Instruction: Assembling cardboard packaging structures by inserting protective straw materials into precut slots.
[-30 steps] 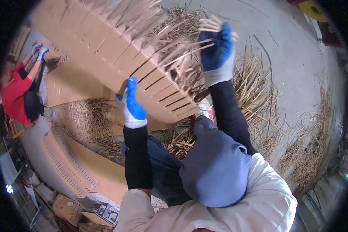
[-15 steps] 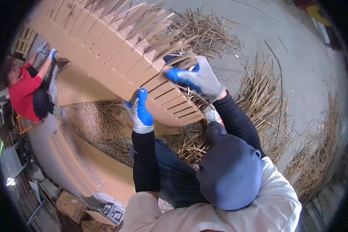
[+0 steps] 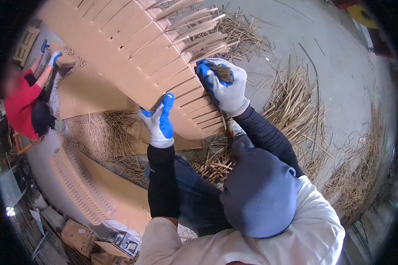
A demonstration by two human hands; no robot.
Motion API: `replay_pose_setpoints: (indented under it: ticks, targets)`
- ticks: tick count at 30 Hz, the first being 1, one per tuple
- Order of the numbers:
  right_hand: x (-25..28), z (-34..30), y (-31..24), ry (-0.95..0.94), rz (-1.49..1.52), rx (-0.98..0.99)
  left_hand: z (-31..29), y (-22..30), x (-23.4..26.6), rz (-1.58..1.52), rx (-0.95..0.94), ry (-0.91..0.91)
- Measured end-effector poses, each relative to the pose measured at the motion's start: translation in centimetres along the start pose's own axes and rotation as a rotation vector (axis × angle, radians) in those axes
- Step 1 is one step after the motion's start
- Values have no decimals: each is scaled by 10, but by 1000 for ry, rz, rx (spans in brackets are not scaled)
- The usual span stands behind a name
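Note:
A long stack of brown cardboard with a row of slots slants across in front of me. Along its right edge, narrow cardboard strips still stick out on the far part. My left hand, in a white glove with blue palm, grips the near-left edge, thumb on top. My right hand, gloved alike, is closed round a bunch of cardboard strips at the right edge. Whether those strips are still joined to the stack is hidden. Nearer me, the slotted edge carries no strips.
Heaps of loose cardboard strips lie on the grey floor to the right and beyond. Slotted cardboard and a cardboard box lie at lower left. At left a person in a red shirt handles cardboard with gloved hands.
My right hand has turned and closed round a bunch of strips at the edge. The cardboard and my left hand have shifted slightly; strips close to the right hand no longer project there.

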State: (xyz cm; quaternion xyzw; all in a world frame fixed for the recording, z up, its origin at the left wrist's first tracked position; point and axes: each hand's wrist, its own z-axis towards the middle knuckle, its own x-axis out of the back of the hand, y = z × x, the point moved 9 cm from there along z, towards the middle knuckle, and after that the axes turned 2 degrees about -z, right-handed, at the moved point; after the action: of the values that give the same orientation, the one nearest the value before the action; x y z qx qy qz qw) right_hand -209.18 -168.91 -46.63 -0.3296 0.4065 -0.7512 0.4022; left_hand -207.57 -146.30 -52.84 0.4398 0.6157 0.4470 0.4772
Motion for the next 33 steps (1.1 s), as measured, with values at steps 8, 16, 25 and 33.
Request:
replay_pose_setpoints:
  ticks: [8, 16, 25, 33]
  targets:
    - [1, 9, -35, -70, -246, 260, 7, -23, 12, -186, 38, 77]
    - [19, -7, 17, 185, 121, -200, 12, -31, 3, -110, 86, -14]
    - [48, -14, 103, 326, 548, -636, 6, -12, 18, -110, -7, 123]
    - [-24, 17, 16, -296, 403, -478, 3, 0, 5, -75, -34, 14]
